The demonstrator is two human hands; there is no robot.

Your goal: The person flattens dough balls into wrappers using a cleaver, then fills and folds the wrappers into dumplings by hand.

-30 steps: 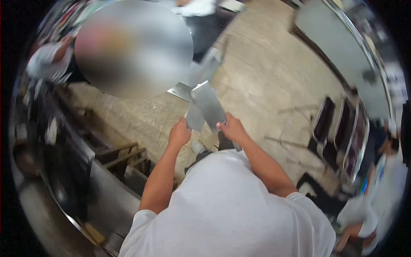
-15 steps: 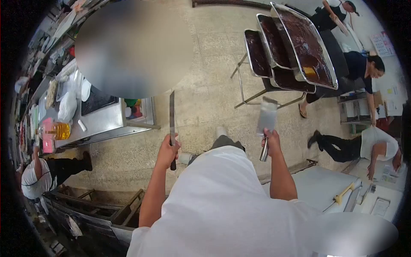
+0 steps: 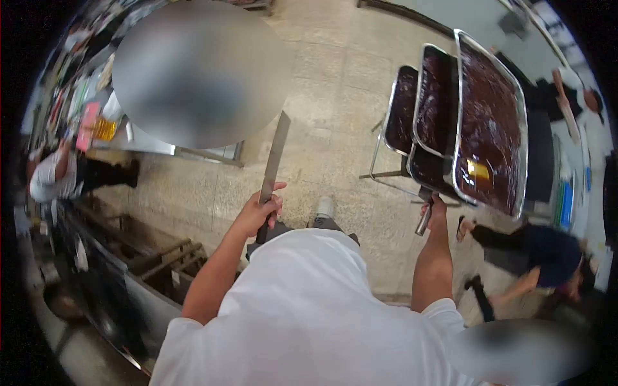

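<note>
My left hand (image 3: 254, 217) is closed on the dark handle of a long straight-bladed knife (image 3: 277, 151), with some fingers loosely extended. The blade points forward over the floor. In my right hand (image 3: 438, 212) is a wide-bladed metal spatula (image 3: 421, 225), its handle end sticking out below my fist. The spatula's blade is now mostly out of sight. That hand is close to the near corner of the large metal tray (image 3: 521, 209), which holds a glossy dark brown layer (image 3: 489, 109). Smaller trays of the same dark layer (image 3: 434, 96) stand beside it at lower levels.
A metal-legged stand (image 3: 380, 174) is under the trays. At left are a steel worktable (image 3: 158, 148), a bottle of yellow liquid (image 3: 104, 129) and a person in white (image 3: 48, 174). People are also at right, one bent over in dark clothes (image 3: 550, 254). Tiled floor (image 3: 328, 141) lies ahead.
My body has turned and come nearer the trays. The right hand with the spatula has moved right, close to the large tray. The knife now tilts more to the right.
</note>
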